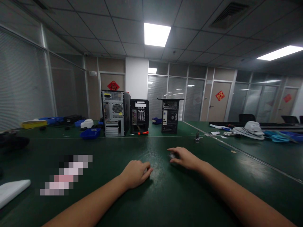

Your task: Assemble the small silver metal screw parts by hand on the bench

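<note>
My left hand (136, 174) rests low over the green tabletop, fingers curled in and thumb close to them. A sliver of something pale shows between thumb and fingers, too little to name. Farther right, my right hand (187, 157) reaches forward with its index finger stretched out. Its thumb and other fingers are around a small shiny, greyish object (172, 155), whose kind I cannot make out. Beyond that hand, a small dark metal piece (197, 137) stands on the table.
Across the table stand a grey computer case (114, 113), a black case (139, 116) and another black case (169, 116). An orange-handled screwdriver (143, 133) lies before them. Left is a blue tray (90, 133); right, a white cap (251, 129). A pixelated patch covers something at left.
</note>
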Available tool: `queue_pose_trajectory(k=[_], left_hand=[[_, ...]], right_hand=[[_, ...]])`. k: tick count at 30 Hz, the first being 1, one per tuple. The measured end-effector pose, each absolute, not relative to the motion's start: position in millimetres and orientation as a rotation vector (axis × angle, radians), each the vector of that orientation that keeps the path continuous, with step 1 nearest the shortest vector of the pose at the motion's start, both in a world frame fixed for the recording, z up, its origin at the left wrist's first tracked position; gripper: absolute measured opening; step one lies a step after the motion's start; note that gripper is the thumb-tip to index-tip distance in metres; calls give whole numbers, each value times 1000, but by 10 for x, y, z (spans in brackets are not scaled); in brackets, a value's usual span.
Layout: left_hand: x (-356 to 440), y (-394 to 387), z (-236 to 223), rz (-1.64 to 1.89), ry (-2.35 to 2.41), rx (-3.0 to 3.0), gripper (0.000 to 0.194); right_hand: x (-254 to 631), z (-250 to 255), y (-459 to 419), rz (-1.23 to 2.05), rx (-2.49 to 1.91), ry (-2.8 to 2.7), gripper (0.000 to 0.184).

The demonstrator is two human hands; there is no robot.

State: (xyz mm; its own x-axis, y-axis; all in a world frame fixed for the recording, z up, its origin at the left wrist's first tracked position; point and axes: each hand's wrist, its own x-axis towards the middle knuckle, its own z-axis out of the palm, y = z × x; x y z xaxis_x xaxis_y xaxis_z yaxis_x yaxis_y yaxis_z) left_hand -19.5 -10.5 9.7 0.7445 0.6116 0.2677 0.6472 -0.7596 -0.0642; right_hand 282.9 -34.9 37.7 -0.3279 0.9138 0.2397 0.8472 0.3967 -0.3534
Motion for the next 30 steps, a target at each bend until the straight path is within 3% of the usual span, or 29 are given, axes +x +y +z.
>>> queue_pose_trajectory(k=[9, 22, 30], left_hand=[[-214, -106, 87, -336, -943, -2786, 35], [-218, -92, 77, -363, -850, -2785, 34], [-209, -102, 78, -383, -876, -2775, 34]], right_hand=[[2023, 474, -711, 25, -1308, -2479, 56], [2000, 377, -693, -61, -1225, -2511, 53], [2063, 405, -656, -102, -1149, -2536, 38]])
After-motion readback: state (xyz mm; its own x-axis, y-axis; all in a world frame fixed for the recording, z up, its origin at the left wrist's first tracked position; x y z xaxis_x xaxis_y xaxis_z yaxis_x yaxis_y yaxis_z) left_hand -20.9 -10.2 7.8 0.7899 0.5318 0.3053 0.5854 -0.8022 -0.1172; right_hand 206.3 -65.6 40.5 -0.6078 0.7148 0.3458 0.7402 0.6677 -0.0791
